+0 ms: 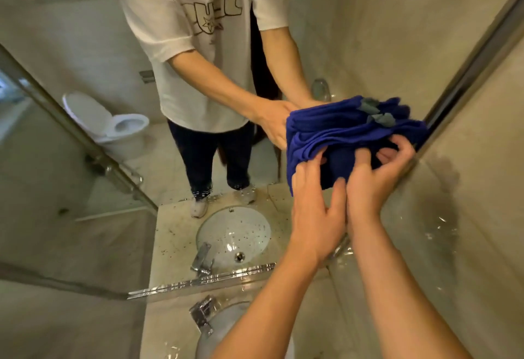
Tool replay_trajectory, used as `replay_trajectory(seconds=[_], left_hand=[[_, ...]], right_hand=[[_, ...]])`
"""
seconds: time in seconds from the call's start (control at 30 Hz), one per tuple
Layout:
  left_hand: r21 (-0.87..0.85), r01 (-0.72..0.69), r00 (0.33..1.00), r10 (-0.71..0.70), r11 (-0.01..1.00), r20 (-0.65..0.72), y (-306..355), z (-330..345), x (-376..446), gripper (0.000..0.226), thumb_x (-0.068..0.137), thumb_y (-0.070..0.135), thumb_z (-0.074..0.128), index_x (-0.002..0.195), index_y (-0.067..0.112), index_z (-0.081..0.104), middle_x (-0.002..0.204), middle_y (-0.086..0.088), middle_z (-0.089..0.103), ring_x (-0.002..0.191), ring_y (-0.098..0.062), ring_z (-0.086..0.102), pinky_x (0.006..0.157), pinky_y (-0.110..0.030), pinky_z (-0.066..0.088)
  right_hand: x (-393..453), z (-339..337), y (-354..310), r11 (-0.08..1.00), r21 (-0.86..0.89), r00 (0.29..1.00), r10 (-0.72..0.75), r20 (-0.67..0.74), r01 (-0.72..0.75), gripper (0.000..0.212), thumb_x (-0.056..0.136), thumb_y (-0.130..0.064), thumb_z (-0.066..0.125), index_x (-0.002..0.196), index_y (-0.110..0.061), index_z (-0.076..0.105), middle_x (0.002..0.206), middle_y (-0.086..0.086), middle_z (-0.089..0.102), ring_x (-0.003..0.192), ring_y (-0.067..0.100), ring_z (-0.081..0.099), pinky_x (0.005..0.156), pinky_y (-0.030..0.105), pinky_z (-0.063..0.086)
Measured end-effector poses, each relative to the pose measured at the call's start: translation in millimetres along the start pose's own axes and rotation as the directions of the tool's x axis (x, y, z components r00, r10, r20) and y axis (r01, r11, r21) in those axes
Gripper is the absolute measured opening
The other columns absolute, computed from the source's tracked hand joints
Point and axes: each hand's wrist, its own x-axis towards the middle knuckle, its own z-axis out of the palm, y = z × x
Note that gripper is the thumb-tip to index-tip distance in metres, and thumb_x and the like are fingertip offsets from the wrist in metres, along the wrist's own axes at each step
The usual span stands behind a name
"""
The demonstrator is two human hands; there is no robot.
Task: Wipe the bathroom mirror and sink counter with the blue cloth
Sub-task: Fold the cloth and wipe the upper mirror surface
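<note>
Head view. Blue cloth [334, 137] bunched in folds and pressed against the mirror [85, 160], close to the mirror's right edge, well above the sink [224, 327]. Left hand [317, 205] just below the cloth, fingers curled up into its lower folds, gripping the fabric. Right hand [380, 177] touching the left hand's side, fingers and thumb curled round the cloth's lower right part, likewise gripping. Both forearms reaching up from the lower right. In the mirror, above and left of the cloth: reflection of a person in a white printed shirt [175, 32] and dark trousers, reflected hands meeting the cloth from behind. Water droplets speckled over the lower mirror, left of and below the cloth. Chrome tap [202, 316] at the sink's back rim, directly beneath the mirror's bottom edge, doubled by its reflection. Reflected toilet [113, 126] far left of the cloth. Wet, darkened wall [453, 216] right of the hands.
</note>
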Motion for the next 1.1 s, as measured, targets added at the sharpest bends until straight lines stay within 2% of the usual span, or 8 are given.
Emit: replay_trajectory(seconds=[0.1,0.23,0.37,0.53,0.7,0.83,0.97,1.1], left_hand=[[-0.028,0.042,0.979,-0.047,0.999,-0.199,-14.0,-39.2,-6.9,0.047,0.094,0.016,0.058,0.138,0.017,0.043,0.129,0.001,0.051,0.122,-0.017,0.050,0.105,-0.039,0.043],[-0.079,0.119,0.939,-0.138,0.990,-0.314,-23.9,-64.8,-15.1,0.048,0.095,0.019,0.056,0.140,0.018,0.039,0.131,-0.007,0.050,0.122,-0.020,0.052,0.104,-0.043,0.046],[-0.023,0.091,0.968,-0.093,0.996,-0.231,-17.3,-33.5,-13.2,0.053,0.095,0.018,0.058,0.143,0.016,0.038,0.130,0.002,0.048,0.122,-0.012,0.050,0.102,-0.040,0.047],[0.006,0.052,0.998,-0.053,0.999,0.027,4.8,36.9,2.9,0.061,0.093,0.023,0.059,0.148,0.014,0.034,0.134,0.000,0.043,0.129,-0.015,0.044,0.109,-0.042,0.040],[-0.027,0.119,0.985,-0.115,0.993,0.127,14.5,51.3,-0.2,0.071,0.094,0.020,0.061,0.153,0.017,0.024,0.139,0.000,0.035,0.136,-0.010,0.033,0.116,-0.026,0.028],[-0.001,0.115,0.990,-0.114,0.993,0.083,3.8,30.9,-2.8,0.063,0.093,0.023,0.060,0.149,0.021,0.030,0.134,0.002,0.040,0.130,-0.013,0.038,0.112,-0.031,0.034],[0.037,0.162,0.986,-0.161,0.986,-0.042,-8.7,-5.3,-11.9,0.058,0.094,0.022,0.060,0.146,0.022,0.035,0.132,0.004,0.043,0.130,-0.013,0.037,0.106,-0.014,0.028],[0.033,0.173,0.970,-0.164,0.984,-0.179,-24.4,-56.8,-22.4,0.057,0.093,0.020,0.059,0.144,0.023,0.035,0.130,0.005,0.045,0.127,-0.016,0.041,0.109,-0.037,0.037]], right_hand=[[-48.6,23.7,-5.5,0.998,0.054,0.992,-0.035,0.123,0.029,0.045,0.077,-0.014,0.062,0.119,-0.023,0.047,0.113,0.009,0.048,0.102,0.020,0.046,0.093,0.029,0.040],[-80.7,35.2,-4.8,0.998,0.041,0.964,-0.064,0.256,0.056,0.040,0.077,-0.010,0.069,0.114,-0.015,0.052,0.103,-0.005,0.046,0.096,0.016,0.044,0.087,0.016,0.036],[-43.0,12.0,1.0,0.999,0.024,0.969,-0.044,0.244,0.040,0.041,0.077,-0.008,0.069,0.112,-0.018,0.050,0.105,0.004,0.047,0.096,0.018,0.045,0.086,0.021,0.039],[39.3,-31.7,15.3,0.995,-0.085,0.993,-0.048,0.106,0.057,0.042,0.072,-0.016,0.062,0.110,-0.023,0.044,0.106,0.005,0.047,0.091,0.018,0.047,0.086,0.032,0.043],[53.2,-41.4,22.7,0.988,-0.118,0.988,-0.088,0.127,0.103,0.041,0.076,-0.019,0.063,0.109,-0.030,0.041,0.108,0.002,0.045,0.096,0.021,0.048,0.083,0.018,0.041],[30.3,-26.1,21.9,0.998,-0.054,0.996,-0.037,0.086,0.041,0.041,0.078,-0.015,0.060,0.113,-0.024,0.041,0.104,-0.005,0.043,0.097,0.016,0.046,0.086,0.013,0.040],[-13.9,-6.3,18.1,0.996,-0.064,0.983,-0.043,0.181,0.056,0.041,0.081,-0.018,0.063,0.116,-0.027,0.042,0.113,0.011,0.051,0.103,0.022,0.050,0.091,0.023,0.043],[-67.3,23.8,3.8,0.999,-0.026,0.974,-0.024,0.224,0.030,0.042,0.080,-0.025,0.066,0.110,-0.044,0.043,0.112,0.010,0.051,0.103,0.024,0.050,0.091,0.042,0.047]])
